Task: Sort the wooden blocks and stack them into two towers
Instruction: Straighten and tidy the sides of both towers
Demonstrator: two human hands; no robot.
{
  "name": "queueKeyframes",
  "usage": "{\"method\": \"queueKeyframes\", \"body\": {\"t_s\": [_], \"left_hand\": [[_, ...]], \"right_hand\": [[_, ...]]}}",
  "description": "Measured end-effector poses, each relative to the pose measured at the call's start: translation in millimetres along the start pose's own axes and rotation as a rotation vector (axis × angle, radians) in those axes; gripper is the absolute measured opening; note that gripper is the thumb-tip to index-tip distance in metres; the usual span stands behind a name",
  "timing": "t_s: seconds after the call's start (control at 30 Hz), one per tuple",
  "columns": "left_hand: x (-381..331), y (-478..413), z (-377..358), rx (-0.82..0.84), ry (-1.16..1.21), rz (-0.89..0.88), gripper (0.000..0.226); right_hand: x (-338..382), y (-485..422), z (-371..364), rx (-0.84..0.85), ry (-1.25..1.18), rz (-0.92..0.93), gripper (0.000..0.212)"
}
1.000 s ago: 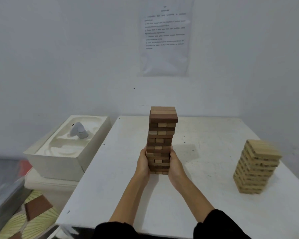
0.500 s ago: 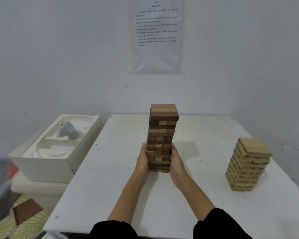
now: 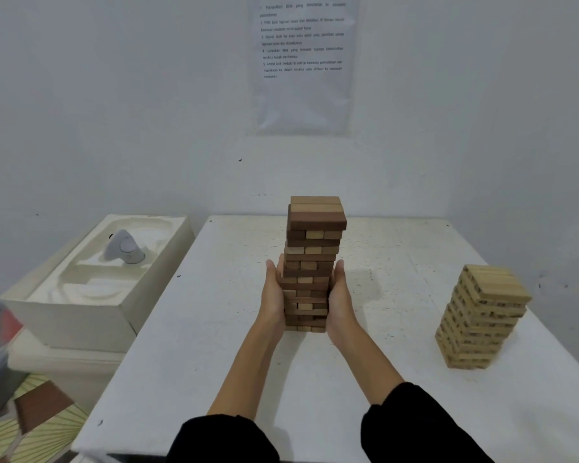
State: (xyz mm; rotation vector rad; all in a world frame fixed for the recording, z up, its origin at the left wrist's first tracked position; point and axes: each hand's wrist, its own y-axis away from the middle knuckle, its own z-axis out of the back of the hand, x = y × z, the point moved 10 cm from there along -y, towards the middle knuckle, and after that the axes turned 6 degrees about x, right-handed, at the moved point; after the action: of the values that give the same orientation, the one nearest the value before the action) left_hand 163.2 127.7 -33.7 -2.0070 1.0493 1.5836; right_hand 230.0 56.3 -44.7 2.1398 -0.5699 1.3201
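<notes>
Head view: nothing has shifted. Left hand (image 3: 274, 295) and right hand (image 3: 340, 295), fingers straight, still press the mixed tower's (image 3: 315, 248) lower sides on the table (image 3: 214, 362). Light tower (image 3: 482, 319) stands well right of it. Judgement: squaring only.

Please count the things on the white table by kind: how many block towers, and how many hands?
Towers: 2, the mixed tower and the pale tower.
Hands: 2, the left hand and the right hand, both flat against the mixed tower.
Total: 4.
</notes>
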Motion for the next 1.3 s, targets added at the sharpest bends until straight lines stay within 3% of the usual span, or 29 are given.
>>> {"method": "queueKeyframes", "body": {"t_s": [0.4,0.6,0.73,0.83,0.9,1.0,1.1,1.3], "left_hand": [[8,-2,1,-0.045,0.009,0.039,0.068],[7,-5,7,0.019,0.048,-0.028,0.072],[26,2,27,0.128,0.043,0.009,0.063],[18,9,47,0.234,-0.185,-0.051,0.077],[5,13,49,0.334,-0.436,-0.11,0.083],[-3,8,43,0.394,-0.691,-0.112,0.089],[-5,1,29,0.443,-0.814,-0.126,0.096],[-8,4,10,0.466,-0.753,-0.153,0.074]], "right_hand": [[7,6,0,-0.05,0.004,0.096,0.05],[1,5,3,0.013,-0.051,0.049,0.055],[4,17,30,0.127,0.019,0.144,0.037],[11,28,45,0.271,0.166,0.172,0.048],[10,29,47,0.324,0.453,0.17,0.07],[5,20,46,0.324,0.672,0.087,0.1],[8,10,37,0.314,0.813,0.122,0.096],[16,6,28,0.302,0.776,0.165,0.061]]}}
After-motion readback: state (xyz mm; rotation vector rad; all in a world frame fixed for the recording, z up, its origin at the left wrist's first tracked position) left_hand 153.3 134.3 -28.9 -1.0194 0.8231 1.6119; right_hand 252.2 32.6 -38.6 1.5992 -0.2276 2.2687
